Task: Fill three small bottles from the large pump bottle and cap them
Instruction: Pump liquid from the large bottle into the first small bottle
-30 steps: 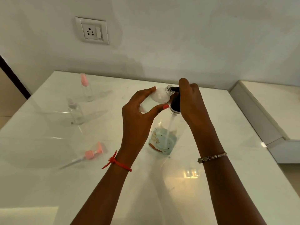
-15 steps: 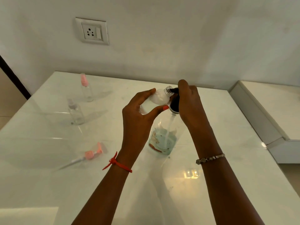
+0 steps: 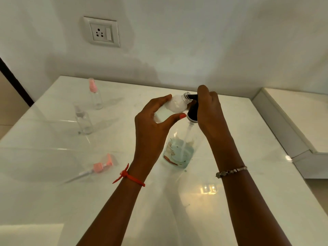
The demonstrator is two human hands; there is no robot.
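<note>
The left hand (image 3: 152, 121) holds a small clear bottle (image 3: 174, 106) tilted on its side, pinched between thumb and fingers, its open neck pointing toward 2 o'clock and meeting the black spout of the pump head (image 3: 192, 110). The right hand (image 3: 210, 112) is closed over the top of that pump head, fingers curled down around it. The large pump bottle (image 3: 179, 150) stands upright on the white glossy surface (image 3: 248, 192) directly below both hands, clear-walled, with a low layer of pale bluish liquid at the bottom and a dip tube running down into it.

At 10 o'clock from the hands, well apart from them, two more small bottles stand upright: the farther one (image 3: 95, 96) wears a pink spray cap, the nearer one (image 3: 83, 121) has a clear top. At 8 o'clock from the large bottle, a loose pink spray cap (image 3: 101, 166) with its thin tube lies flat on the surface.

A red thread (image 3: 129, 177) circles the left wrist, and a beaded bracelet (image 3: 230, 171) circles the right. A wall socket (image 3: 101, 31) sits at 11 o'clock on the wall behind.
</note>
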